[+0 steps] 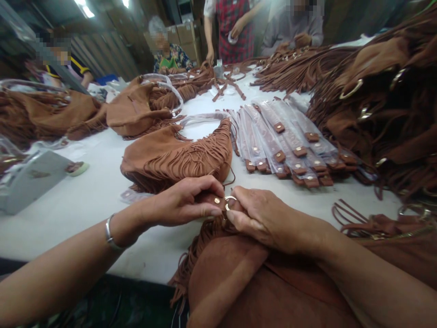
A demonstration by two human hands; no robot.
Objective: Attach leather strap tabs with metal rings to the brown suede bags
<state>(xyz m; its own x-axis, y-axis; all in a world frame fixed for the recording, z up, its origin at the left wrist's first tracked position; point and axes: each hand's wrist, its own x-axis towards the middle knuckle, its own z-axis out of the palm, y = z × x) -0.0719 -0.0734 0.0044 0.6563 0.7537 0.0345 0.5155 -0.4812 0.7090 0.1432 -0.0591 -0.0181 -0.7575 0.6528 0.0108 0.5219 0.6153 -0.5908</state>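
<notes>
The left hand point(186, 200) and the right hand point(264, 216) meet fingertip to fingertip just below the middle of the view, both pinched onto the same small piece: the left thumb and forefinger close on a brown strap tab point(213, 200) with a brass stud showing, and the right fingers grip a metal ring point(230, 202) that touches the tab on its 3 o'clock side. The tab and ring lie level, their line running from 9 to 3 o'clock between the two hands, so neither hand is clearly nearer; each holds its own end. They belong to a brown fringed bag point(246, 278) that falls away toward 6 o'clock over the near edge of the white table point(85, 196) and under the right forearm, which hides much of it; its lower part is cut off by the frame. How the ring joins the tab is too small to tell, since the fingers cover the joint. A bangle point(109, 232) sits on the left wrist. At 12 o'clock, just beyond the hands, lies another fringed bag point(177, 155); toward 1 o'clock, a row of plastic-wrapped straps point(283, 141); at 2 to 3 o'clock, a tall heap of bags point(385, 100). Other people stand or sit at the far side, around 11 to 12 o'clock, blurred and partly cropped.
</notes>
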